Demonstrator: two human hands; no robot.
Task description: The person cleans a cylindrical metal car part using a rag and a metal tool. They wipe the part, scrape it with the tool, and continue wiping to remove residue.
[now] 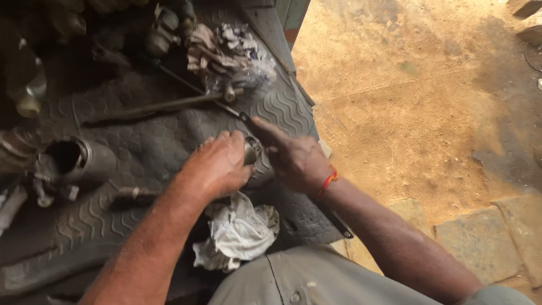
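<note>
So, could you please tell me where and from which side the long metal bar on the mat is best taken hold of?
Probably the bare middle of the long metal bar, from above. It lies flat on the ribbed rubber mat, its right end tucked by the rag pile.

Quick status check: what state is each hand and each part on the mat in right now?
left hand: closed around the small metal part
right hand: on the part, forefinger stretched out
small metal part: held between both hands, mostly hidden
white rag: crumpled, lying on the rubber mat
metal cylinder: on its side, open end showing
long rod: lying flat
</note>
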